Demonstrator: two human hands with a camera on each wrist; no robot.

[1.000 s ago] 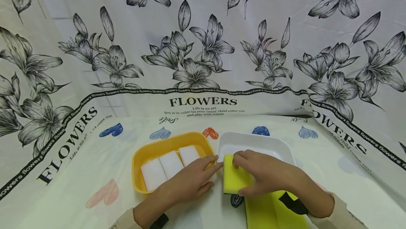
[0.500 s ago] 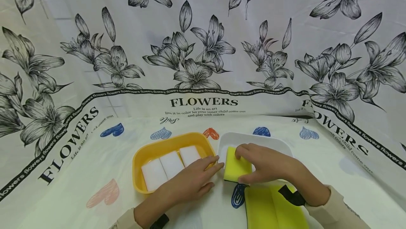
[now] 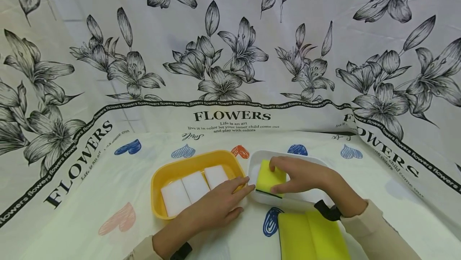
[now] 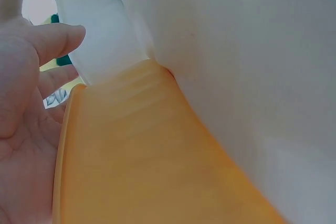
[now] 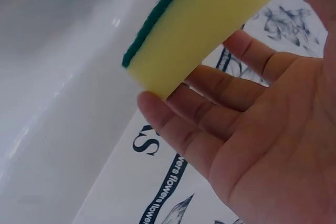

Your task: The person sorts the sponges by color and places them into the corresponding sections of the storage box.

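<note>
My right hand [image 3: 300, 174] pinches a yellow scrub sponge [image 3: 267, 178] with a dark green scouring layer on its underside. In the head view the sponge overlaps the left part of the white tray [image 3: 264, 200]. The right wrist view shows the sponge [image 5: 210, 22] between thumb and fingers, close over the tray's white wall [image 5: 63, 98]. My left hand [image 3: 219, 204] lies with fingers extended across the right rim of the yellow tray [image 3: 155, 200]. In that tray sit three white sponge blocks [image 3: 175, 198], side by side. The left wrist view has the left hand [image 4: 26, 87] beside the yellow tray's outer wall [image 4: 126, 150].
More yellow sponges [image 3: 311, 238] lie side by side on the table in front of the white tray, below the right wrist. The white tablecloth [image 3: 119, 188] carries printed hearts. A flower-printed curtain [image 3: 230, 72] stands behind the table.
My right hand has carried the sponge away from me, from the white tray's near edge to over its inside. The left hand has stayed in place.
</note>
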